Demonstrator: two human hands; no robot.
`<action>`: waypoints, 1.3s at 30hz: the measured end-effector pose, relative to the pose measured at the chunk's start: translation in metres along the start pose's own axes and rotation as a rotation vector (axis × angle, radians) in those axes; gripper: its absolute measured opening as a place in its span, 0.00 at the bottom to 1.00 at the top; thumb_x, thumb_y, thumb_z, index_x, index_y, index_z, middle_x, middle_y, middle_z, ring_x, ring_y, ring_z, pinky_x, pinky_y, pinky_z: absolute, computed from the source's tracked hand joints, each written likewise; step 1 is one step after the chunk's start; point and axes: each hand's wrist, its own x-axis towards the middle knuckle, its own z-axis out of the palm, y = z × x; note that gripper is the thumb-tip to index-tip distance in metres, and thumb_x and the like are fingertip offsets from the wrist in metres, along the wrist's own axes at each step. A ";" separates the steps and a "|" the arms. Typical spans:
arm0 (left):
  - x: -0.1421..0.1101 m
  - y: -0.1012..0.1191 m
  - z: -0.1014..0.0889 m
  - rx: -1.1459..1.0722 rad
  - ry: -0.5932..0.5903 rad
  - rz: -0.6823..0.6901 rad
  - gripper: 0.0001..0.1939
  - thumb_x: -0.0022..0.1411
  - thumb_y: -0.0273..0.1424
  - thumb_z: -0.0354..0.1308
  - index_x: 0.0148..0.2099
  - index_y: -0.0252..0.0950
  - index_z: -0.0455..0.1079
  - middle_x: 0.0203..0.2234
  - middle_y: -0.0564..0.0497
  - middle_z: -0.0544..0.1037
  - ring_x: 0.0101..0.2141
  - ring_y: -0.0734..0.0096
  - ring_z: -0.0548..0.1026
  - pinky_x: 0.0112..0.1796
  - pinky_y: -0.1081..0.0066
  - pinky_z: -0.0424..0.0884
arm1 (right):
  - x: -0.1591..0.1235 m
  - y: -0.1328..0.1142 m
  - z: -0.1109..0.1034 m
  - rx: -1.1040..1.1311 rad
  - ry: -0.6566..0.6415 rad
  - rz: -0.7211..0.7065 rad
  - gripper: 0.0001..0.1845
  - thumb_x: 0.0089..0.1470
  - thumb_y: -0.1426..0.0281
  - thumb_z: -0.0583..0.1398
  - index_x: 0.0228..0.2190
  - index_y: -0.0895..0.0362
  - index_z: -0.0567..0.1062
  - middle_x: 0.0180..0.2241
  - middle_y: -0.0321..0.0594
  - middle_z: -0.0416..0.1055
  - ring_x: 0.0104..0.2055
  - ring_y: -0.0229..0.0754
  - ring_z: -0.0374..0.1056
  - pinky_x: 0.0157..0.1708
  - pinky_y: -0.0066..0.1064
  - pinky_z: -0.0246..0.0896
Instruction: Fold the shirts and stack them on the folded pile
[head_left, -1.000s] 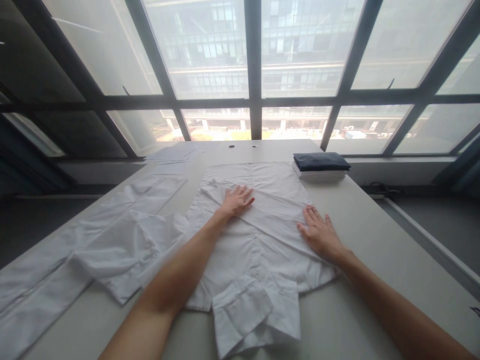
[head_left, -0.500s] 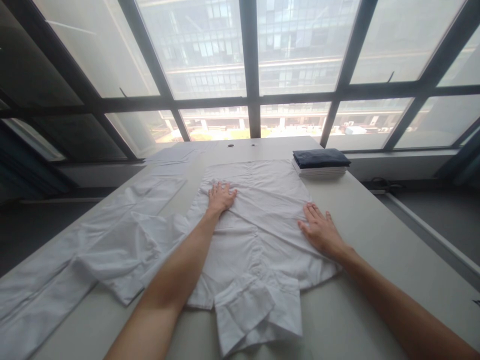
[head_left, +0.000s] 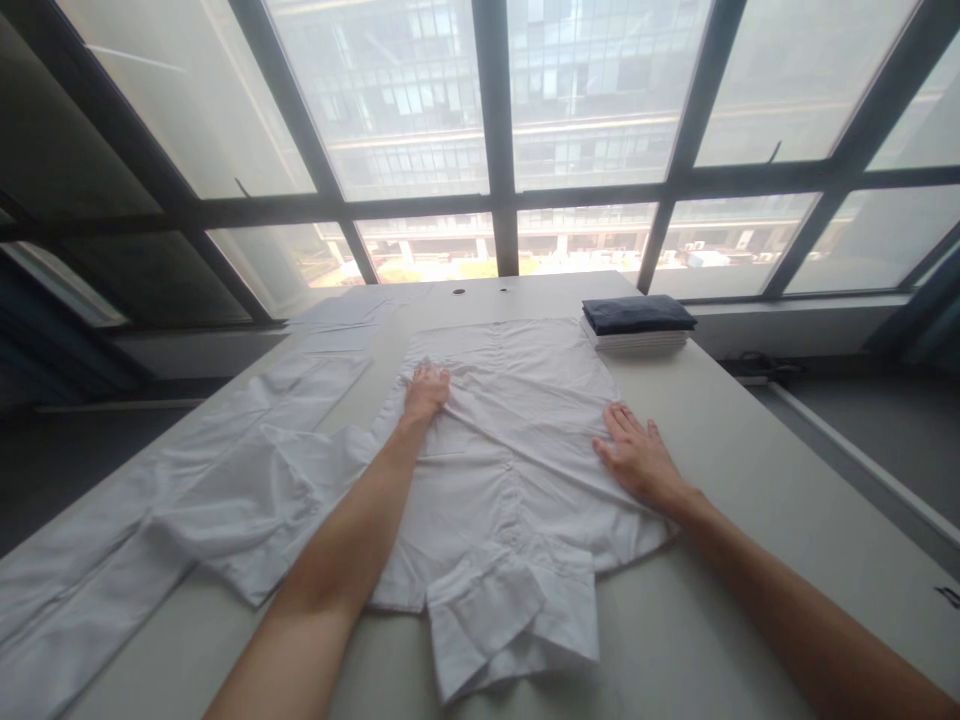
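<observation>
A white button-front shirt (head_left: 517, 410) lies spread on the table, its collar end toward me and diagonal creases across its body. My left hand (head_left: 427, 390) rests palm down on the shirt's upper left part, fingers slightly bent against the cloth. Along the shirt's right edge, my right hand (head_left: 636, 455) presses flat with its fingers extended. The folded-over white piece (head_left: 510, 625) with a cuff-like band sticks out at the near end. One sleeve (head_left: 255, 500) stretches left, partly behind my left forearm.
A folded dark navy garment (head_left: 637, 314) tops a stack of folded white cloth (head_left: 641, 341) at the table's far right. More white garments (head_left: 75, 560) lie along the left side. The white table (head_left: 720, 620) stands before large framed windows (head_left: 585, 100).
My left hand has slid a little to the left over the shirt, its fingers drawn closer together. My right hand stays at the right edge. The view has shifted very slightly.
</observation>
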 end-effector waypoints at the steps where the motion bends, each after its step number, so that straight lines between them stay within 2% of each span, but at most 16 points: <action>1: 0.000 -0.001 -0.001 -0.002 0.007 -0.019 0.34 0.73 0.41 0.31 0.72 0.29 0.52 0.70 0.34 0.53 0.69 0.49 0.49 0.64 0.45 0.48 | 0.000 0.000 0.000 0.001 -0.001 0.001 0.36 0.67 0.56 0.44 0.69 0.63 0.52 0.72 0.49 0.43 0.74 0.50 0.37 0.68 0.58 0.32; 5: -0.002 -0.002 -0.002 -0.003 0.007 -0.078 0.35 0.72 0.46 0.34 0.72 0.31 0.52 0.71 0.37 0.49 0.70 0.49 0.45 0.65 0.39 0.41 | 0.000 -0.001 -0.001 0.012 -0.005 0.005 0.35 0.67 0.56 0.44 0.69 0.60 0.52 0.72 0.49 0.43 0.74 0.51 0.37 0.68 0.60 0.31; 11: -0.005 -0.001 -0.005 -0.014 -0.012 -0.071 0.39 0.68 0.51 0.44 0.73 0.34 0.52 0.71 0.38 0.48 0.70 0.47 0.45 0.64 0.38 0.42 | -0.001 0.000 0.000 0.034 0.007 0.003 0.35 0.67 0.57 0.45 0.68 0.62 0.53 0.72 0.49 0.43 0.74 0.50 0.37 0.68 0.60 0.30; 16: -0.009 0.004 -0.007 -0.032 0.174 -0.020 0.32 0.71 0.44 0.42 0.72 0.39 0.53 0.71 0.43 0.53 0.69 0.48 0.48 0.65 0.39 0.45 | -0.001 0.000 0.000 0.070 0.023 0.006 0.35 0.67 0.57 0.46 0.68 0.61 0.54 0.71 0.50 0.44 0.73 0.50 0.38 0.68 0.59 0.31; 17: -0.010 0.006 -0.006 -0.027 0.181 0.011 0.31 0.72 0.43 0.41 0.72 0.39 0.54 0.70 0.44 0.54 0.69 0.49 0.49 0.65 0.40 0.46 | -0.001 0.000 -0.001 0.076 0.028 0.005 0.35 0.67 0.57 0.46 0.68 0.61 0.54 0.71 0.51 0.45 0.73 0.50 0.38 0.68 0.59 0.31; 21: -0.011 0.012 -0.003 -0.011 0.048 0.113 0.29 0.72 0.46 0.43 0.70 0.44 0.58 0.70 0.46 0.57 0.69 0.51 0.52 0.65 0.44 0.49 | -0.002 -0.001 -0.002 0.104 0.038 0.003 0.34 0.66 0.58 0.48 0.68 0.60 0.55 0.71 0.51 0.46 0.73 0.51 0.39 0.68 0.59 0.32; 26: -0.009 0.012 0.000 0.002 0.000 0.123 0.31 0.71 0.48 0.43 0.71 0.43 0.56 0.71 0.45 0.54 0.69 0.52 0.50 0.65 0.42 0.47 | -0.002 -0.001 -0.001 0.150 0.089 -0.006 0.31 0.66 0.62 0.49 0.66 0.61 0.60 0.70 0.51 0.50 0.72 0.53 0.43 0.67 0.60 0.35; 30: -0.010 0.012 0.000 0.006 0.006 0.120 0.30 0.71 0.47 0.43 0.71 0.44 0.56 0.70 0.46 0.54 0.69 0.51 0.50 0.65 0.43 0.48 | 0.002 0.005 0.002 0.255 0.189 0.012 0.27 0.64 0.68 0.48 0.60 0.61 0.69 0.66 0.51 0.61 0.69 0.52 0.54 0.67 0.55 0.43; 34: -0.010 0.013 0.000 -0.001 0.013 0.114 0.30 0.71 0.47 0.44 0.71 0.46 0.57 0.70 0.47 0.55 0.69 0.51 0.51 0.65 0.43 0.48 | 0.013 0.026 0.003 0.378 0.453 0.086 0.25 0.61 0.70 0.49 0.53 0.63 0.75 0.56 0.55 0.72 0.60 0.51 0.67 0.62 0.44 0.58; 36: -0.010 0.013 0.000 -0.008 0.015 0.112 0.30 0.71 0.47 0.43 0.71 0.45 0.57 0.70 0.47 0.54 0.69 0.51 0.50 0.65 0.43 0.47 | 0.020 0.040 0.002 0.404 0.574 0.108 0.23 0.59 0.71 0.50 0.50 0.64 0.77 0.52 0.56 0.75 0.55 0.53 0.70 0.59 0.45 0.62; 39: -0.011 0.014 0.001 -0.019 0.013 0.111 0.30 0.71 0.47 0.43 0.70 0.44 0.58 0.71 0.46 0.54 0.69 0.51 0.50 0.65 0.42 0.47 | 0.032 0.057 -0.003 0.442 0.632 0.109 0.20 0.56 0.70 0.52 0.44 0.62 0.80 0.45 0.55 0.78 0.48 0.53 0.72 0.54 0.47 0.65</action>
